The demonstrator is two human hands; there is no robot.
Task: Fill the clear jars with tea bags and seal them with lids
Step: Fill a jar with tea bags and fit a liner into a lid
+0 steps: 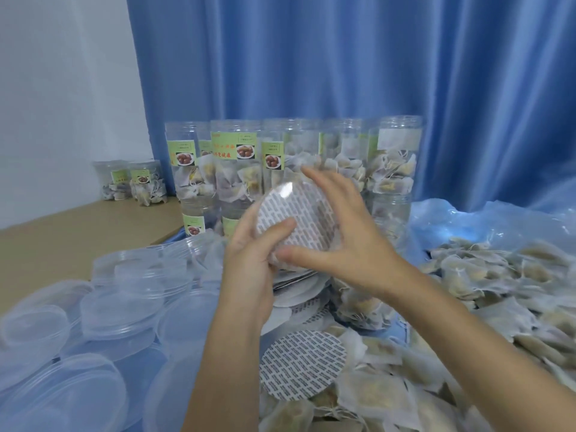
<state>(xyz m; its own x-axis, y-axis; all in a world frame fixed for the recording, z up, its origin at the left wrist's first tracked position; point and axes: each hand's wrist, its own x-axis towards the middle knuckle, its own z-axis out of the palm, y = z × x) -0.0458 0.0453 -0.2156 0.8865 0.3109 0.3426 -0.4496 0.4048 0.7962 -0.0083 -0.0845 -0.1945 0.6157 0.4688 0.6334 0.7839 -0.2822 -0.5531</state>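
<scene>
My left hand (pixel 249 269) grips a clear lid (pixel 299 219) with a printed seal liner inside it, thumb across its face. My right hand (pixel 339 232) cups the lid's right edge, fingers spread and thumb under the rim. Behind them stand stacked clear jars (pixel 237 169) with green labels, filled with tea bags. A loose seal liner (pixel 304 364) lies on the pile below, and more liners (pixel 299 291) are stacked under my hands. Loose tea bags (pixel 486 285) cover the right side.
Several clear plastic lids (pixel 124 294) are heaped at the left on blue sheeting. Two small filled jars (pixel 131 182) stand far left on the brown tabletop (pixel 62 244). A blue curtain (pixel 343 57) hangs behind, and a crumpled plastic bag (pixel 498 219) lies at the right.
</scene>
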